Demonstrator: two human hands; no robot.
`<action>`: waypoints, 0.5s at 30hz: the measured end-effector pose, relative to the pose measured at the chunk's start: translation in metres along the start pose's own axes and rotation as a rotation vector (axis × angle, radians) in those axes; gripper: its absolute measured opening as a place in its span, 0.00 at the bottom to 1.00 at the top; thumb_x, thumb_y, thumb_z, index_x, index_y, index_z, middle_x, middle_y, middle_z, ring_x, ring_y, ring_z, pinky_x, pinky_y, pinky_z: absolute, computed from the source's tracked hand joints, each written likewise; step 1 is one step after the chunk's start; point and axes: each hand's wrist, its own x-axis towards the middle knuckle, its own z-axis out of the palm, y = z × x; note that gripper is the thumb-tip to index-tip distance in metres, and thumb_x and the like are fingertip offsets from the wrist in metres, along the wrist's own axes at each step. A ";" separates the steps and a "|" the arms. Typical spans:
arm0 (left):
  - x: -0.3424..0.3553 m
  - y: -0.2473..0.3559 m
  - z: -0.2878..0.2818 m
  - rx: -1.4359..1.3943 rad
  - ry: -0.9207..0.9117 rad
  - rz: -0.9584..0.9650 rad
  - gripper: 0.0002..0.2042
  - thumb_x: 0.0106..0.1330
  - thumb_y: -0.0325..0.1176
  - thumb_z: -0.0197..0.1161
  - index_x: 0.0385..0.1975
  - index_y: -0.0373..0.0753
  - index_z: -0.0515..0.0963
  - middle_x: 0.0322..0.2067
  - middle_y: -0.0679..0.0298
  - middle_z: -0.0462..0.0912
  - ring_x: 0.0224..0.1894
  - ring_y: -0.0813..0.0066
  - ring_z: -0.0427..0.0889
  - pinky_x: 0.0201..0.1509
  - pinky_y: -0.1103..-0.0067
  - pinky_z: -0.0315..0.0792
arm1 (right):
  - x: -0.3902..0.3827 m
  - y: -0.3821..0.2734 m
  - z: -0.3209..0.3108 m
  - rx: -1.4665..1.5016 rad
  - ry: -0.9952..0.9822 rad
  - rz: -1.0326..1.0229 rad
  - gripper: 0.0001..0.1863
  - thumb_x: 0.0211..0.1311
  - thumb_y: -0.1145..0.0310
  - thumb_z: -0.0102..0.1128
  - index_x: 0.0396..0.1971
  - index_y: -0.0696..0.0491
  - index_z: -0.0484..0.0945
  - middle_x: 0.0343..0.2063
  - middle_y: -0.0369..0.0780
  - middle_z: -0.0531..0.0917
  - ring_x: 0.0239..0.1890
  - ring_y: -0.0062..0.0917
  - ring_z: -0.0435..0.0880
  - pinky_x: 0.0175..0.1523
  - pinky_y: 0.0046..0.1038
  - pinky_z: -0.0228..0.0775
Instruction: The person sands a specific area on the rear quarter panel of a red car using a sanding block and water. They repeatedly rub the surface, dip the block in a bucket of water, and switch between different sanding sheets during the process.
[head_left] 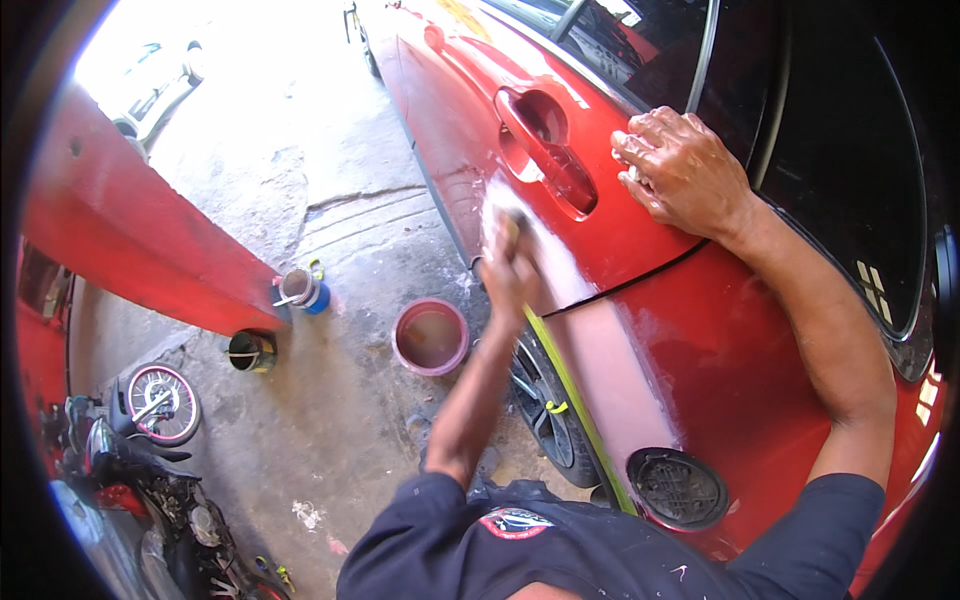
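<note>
My left hand [508,270] presses on the pale filler patch [570,265] along the side of a red car [640,255]. Its fingers are blurred and closed around a small dark, flat piece I cannot make out. Higher up, my right hand [685,170] leans against the red panel beside the side window, fingers curled. Whitish residue covers those fingertips, and whatever they hold is mostly hidden. Between both hands sits the red door handle [550,155]. The primed patch continues past the door gap toward a round black fuel-door cover [678,488].
Yellow-green tape [570,390] lines the panel's lower edge above the wheel [550,410]. A pink tub of murky water [430,337] stands on the concrete floor. Near the red pillar [150,220] are a blue bucket [305,291] and dark can [251,350]. A motorcycle [150,490] stands lower left.
</note>
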 end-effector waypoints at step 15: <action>-0.065 0.113 -0.013 0.090 -0.221 0.001 0.23 0.64 0.26 0.62 0.62 0.40 0.80 0.62 0.39 0.77 0.61 0.38 0.79 0.68 0.57 0.71 | -0.011 0.007 -0.012 0.030 -0.059 0.054 0.20 0.64 0.62 0.64 0.53 0.55 0.82 0.51 0.46 0.84 0.57 0.40 0.81 0.61 0.42 0.76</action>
